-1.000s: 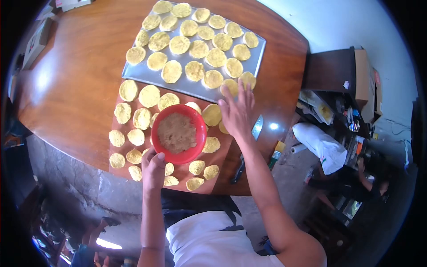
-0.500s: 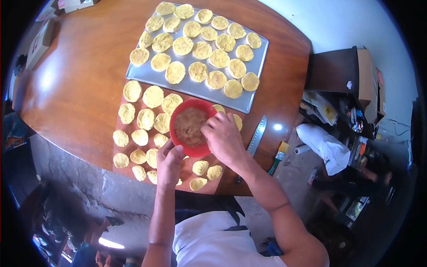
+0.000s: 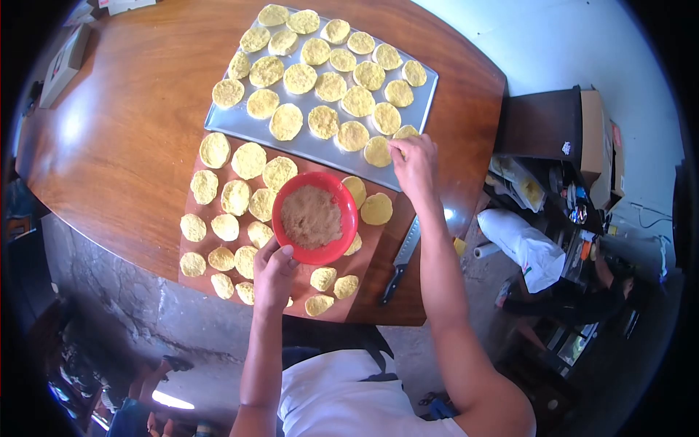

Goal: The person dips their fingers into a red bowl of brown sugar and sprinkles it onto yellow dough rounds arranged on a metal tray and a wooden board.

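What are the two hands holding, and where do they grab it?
The left hand holds the round red plastic bowl of brown crumbs by its near rim. The right hand touches a yellow dough disc on the metal baking tray; its grip is unclear.

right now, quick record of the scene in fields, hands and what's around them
left hand: grips near rim of red bowl of brown crumbs
right hand: fingers on a yellow round at the metal tray near corner
board: brown board carries more yellow rounds
knife: on wooden table, right of the board
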A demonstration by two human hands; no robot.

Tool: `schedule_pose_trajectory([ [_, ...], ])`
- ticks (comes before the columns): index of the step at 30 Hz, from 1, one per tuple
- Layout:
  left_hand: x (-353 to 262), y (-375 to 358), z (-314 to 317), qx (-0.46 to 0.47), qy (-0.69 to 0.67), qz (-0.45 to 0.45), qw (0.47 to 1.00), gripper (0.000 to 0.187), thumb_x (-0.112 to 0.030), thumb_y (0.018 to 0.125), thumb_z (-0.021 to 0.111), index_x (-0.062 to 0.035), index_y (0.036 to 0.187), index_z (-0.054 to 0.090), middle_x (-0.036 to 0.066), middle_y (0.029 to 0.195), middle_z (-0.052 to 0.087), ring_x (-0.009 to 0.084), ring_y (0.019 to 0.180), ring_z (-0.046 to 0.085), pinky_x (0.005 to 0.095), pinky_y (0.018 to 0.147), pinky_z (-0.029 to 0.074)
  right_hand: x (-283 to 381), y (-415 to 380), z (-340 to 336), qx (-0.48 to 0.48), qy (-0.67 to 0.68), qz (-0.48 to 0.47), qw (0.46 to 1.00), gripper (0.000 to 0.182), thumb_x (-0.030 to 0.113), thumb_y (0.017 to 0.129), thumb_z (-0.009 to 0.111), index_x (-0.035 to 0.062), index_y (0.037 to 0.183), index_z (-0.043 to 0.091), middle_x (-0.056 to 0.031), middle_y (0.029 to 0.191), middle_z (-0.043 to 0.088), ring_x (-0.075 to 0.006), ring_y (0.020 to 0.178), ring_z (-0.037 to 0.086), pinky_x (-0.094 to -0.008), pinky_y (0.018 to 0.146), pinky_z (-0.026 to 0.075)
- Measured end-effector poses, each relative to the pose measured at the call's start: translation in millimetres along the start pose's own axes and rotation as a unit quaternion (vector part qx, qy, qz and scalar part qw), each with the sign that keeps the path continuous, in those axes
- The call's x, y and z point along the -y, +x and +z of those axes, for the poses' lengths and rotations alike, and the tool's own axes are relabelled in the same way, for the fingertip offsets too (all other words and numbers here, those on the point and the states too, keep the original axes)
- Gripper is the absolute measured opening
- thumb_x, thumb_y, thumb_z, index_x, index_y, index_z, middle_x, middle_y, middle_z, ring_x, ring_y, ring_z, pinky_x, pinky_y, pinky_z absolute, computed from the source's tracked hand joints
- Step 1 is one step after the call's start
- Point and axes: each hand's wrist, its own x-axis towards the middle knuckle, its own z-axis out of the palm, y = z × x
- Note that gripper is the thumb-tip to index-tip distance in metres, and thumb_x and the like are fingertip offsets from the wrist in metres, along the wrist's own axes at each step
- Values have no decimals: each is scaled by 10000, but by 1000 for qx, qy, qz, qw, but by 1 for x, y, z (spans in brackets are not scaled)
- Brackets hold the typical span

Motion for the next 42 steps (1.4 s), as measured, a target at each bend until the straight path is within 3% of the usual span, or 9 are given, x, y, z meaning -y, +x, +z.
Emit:
schedule_pose_trajectory([
  [7,-6,-19,-22,-16,10,3,1000,566,-224,885,637,126,1311,509,173,1238,626,222,1119,628,345,998,489,-1,10,16,36,-9,-31,999,27,67,796,699,83,799,720,-67,790,684,-293,851,594,-425,819,437],
  [9,-8,-22,-24,-26,7,10,1000,569,-225,882,642,128,1308,511,174,1235,627,222,1115,629,346,994,491,0,12,16,72,-24,-5,997,89,77,796,732,71,880,760,-93,825,717,-288,884,623,-421,834,455],
  [16,-14,-32,-33,-21,11,28,999,570,-224,875,654,133,1298,518,180,1224,635,229,1100,634,364,999,486,-13,-7,19,15,-19,-7,1000,138,34,785,686,96,895,742,-82,872,688,-299,912,594,-421,834,444],
  [18,-16,-34,-35,-19,10,27,999,575,-227,871,661,134,1295,519,181,1220,636,230,1100,634,367,1003,483,-8,-16,22,2,-24,-38,999,221,109,836,672,124,1044,743,-120,1081,654,-314,1023,569,-436,878,441],
  [19,-16,-35,-36,-19,10,27,999,580,-230,866,667,135,1292,520,181,1217,638,232,1101,634,370,1006,481,-2,-19,20,0,-25,-38,999,221,109,836,672,124,1044,743,-120,1081,654,-314,1023,569,-436,878,441],
  [22,-15,-36,-42,-22,22,17,999,601,-242,854,677,139,1291,518,185,1217,636,238,1102,633,376,1009,481,9,-29,19,30,-96,-54,994,340,303,920,618,164,1221,695,-180,1334,503,-361,1178,481,-508,943,406],
  [32,-15,-37,-32,-29,38,16,999,631,-269,847,678,144,1294,514,191,1209,633,235,1088,630,343,978,484,1,-49,29,14,-147,1,989,425,361,961,563,150,1323,634,-217,1426,431,-405,1272,420,-541,1012,357],
  [37,-13,-36,-35,-4,41,14,999,555,-224,883,628,126,1296,503,207,1291,596,271,1184,611,402,1048,476,-4,-41,35,-4,-120,11,993,410,340,974,543,117,1306,635,-230,1435,424,-421,1332,381,-550,1061,318],
  [42,-15,-36,-29,-32,42,23,998,636,-272,851,673,142,1302,505,200,1218,627,255,1111,630,373,1004,483,-3,-48,25,-6,-127,9,992,424,333,969,551,101,1317,619,-236,1429,432,-419,1324,395,-555,1056,325],
])
